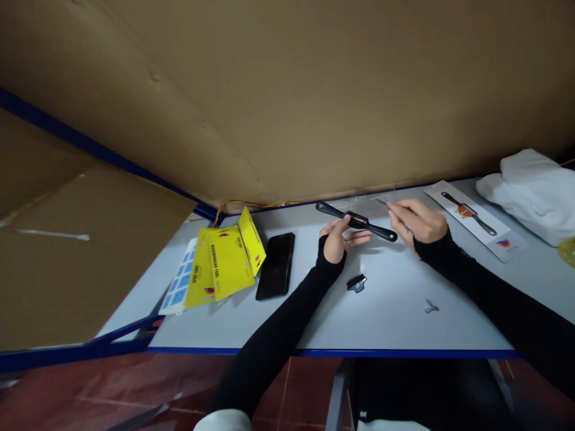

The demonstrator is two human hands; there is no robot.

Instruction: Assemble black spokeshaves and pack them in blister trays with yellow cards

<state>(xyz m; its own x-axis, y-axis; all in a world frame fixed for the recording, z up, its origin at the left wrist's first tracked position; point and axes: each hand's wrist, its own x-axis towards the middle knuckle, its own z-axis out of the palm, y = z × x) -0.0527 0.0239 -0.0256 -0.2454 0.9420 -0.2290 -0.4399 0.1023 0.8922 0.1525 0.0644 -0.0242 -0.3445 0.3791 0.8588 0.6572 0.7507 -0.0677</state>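
My left hand (336, 242) is closed on the middle of a black spokeshave (376, 230), thumb at its central frame. The tool is held slanted above the table, its two long handles sticking out to either side. Close to its right handle, my right hand (420, 221) pinches a thin, greyish flat piece (381, 202) between thumb and fingers; its exact kind is too blurred to tell. Below the hands, a small dark metal cap (357, 283) lies on the table. Farther right rests a small silver thumbscrew (431, 307).
A black phone (275, 266) lies left of my left arm, beside an opened yellow box (231, 263) and a blue-and-white sheet (178, 287). Toward the right are a printed package card (469, 218) and white cloth (532, 191). A cardboard wall (314, 102) rises behind the table (381, 326).
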